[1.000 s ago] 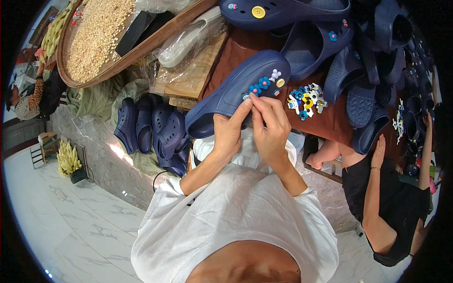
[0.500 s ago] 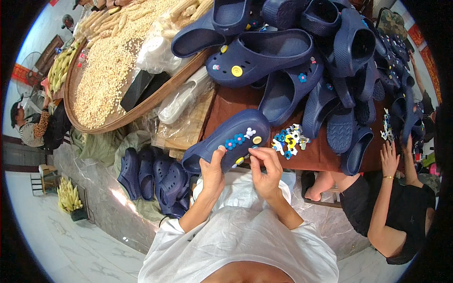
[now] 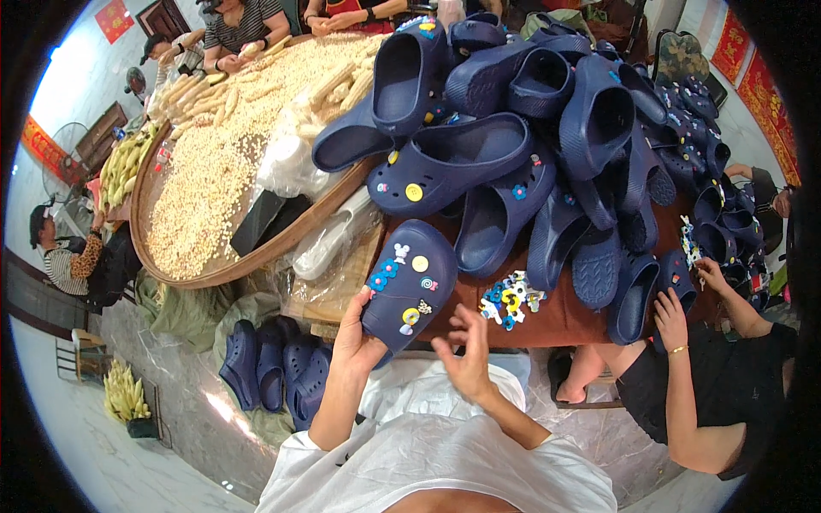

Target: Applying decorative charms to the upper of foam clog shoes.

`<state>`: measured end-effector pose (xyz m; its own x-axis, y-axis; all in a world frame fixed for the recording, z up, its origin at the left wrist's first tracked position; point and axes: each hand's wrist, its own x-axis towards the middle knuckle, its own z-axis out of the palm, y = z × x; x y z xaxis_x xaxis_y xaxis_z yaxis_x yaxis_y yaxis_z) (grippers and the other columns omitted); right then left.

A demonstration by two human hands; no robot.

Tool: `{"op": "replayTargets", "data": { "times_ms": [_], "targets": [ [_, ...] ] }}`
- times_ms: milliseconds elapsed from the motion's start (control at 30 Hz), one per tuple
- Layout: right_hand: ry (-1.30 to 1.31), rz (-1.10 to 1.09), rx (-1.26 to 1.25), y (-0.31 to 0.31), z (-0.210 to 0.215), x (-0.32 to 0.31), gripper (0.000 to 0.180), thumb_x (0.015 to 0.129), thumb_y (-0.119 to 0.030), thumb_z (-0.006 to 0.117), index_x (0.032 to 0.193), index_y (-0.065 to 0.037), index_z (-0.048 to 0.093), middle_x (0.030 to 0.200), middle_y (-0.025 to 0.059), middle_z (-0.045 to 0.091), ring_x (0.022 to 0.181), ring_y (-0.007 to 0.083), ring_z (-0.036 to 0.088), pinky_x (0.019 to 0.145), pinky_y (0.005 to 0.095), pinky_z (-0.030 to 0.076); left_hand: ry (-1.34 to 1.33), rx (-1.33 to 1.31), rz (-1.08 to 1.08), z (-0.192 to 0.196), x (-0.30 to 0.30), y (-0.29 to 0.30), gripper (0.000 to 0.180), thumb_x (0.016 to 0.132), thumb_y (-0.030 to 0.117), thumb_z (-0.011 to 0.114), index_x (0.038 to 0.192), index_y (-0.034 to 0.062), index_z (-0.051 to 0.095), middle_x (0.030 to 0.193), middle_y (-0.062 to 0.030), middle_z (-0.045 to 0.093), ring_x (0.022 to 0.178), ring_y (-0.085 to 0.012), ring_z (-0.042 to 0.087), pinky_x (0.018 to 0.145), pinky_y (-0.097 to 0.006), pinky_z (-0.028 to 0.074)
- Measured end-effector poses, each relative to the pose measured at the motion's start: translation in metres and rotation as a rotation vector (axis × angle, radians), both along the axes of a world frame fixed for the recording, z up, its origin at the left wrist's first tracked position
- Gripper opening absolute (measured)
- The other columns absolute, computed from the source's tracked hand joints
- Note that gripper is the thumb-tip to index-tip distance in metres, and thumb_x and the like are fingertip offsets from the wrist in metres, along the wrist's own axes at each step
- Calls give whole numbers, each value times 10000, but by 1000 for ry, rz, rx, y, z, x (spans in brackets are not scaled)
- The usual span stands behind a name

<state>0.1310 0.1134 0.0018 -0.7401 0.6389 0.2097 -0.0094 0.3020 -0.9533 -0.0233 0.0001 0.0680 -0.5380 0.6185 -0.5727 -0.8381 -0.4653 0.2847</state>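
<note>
A navy blue clog (image 3: 432,291) is held up by my left hand (image 3: 352,335), its toe pointing away from me. Blue flowers, a white mouse-shaped charm, yellow discs and a few other small charms decorate its upper. My right hand (image 3: 468,355) is off the clog, just to its right, with the fingers apart and nothing visible in them. A small heap of mixed charms (image 3: 513,299) in white, blue, yellow and black lies on the brown cloth (image 3: 560,327), beyond my right hand.
Many navy clogs (image 3: 505,141) are piled across the table. Left of them stands a round tray (image 3: 299,224) of corn kernels and cobs. More clogs (image 3: 299,376) lie low on the left. At right, a co-worker's hands (image 3: 670,318) handle a clog; other people sit at the back.
The clog has turned more upright, its decorated upper showing more fully. My right hand has let go of it and opened away. The co-worker's hands now touch a clog.
</note>
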Motion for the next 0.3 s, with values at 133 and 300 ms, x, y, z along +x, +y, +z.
{"op": "replayTargets", "data": {
  "times_ms": [133, 300],
  "targets": [
    [-127, 250, 157, -9, -10, -5, 820, 753, -191, 786, 1356, 52, 287, 1271, 214, 445, 1149, 286, 517, 850, 367, 513, -99, 157, -78, 23, -1, 12, 288, 887, 226, 617, 1121, 58, 605, 1176, -110, 634, 1092, -259, 590, 1033, -466, 391],
    [-205, 464, -332, -12, -2, -15, 875, 770, -333, 761, 1370, 52, 253, 1283, 277, 468, 1175, 338, 524, 992, 413, 411, -125, 254, -141, 39, -10, 35, 301, 882, 246, 623, 1125, 68, 612, 1173, -97, 638, 1110, -253, 580, 1046, -482, 366]
  ]
}}
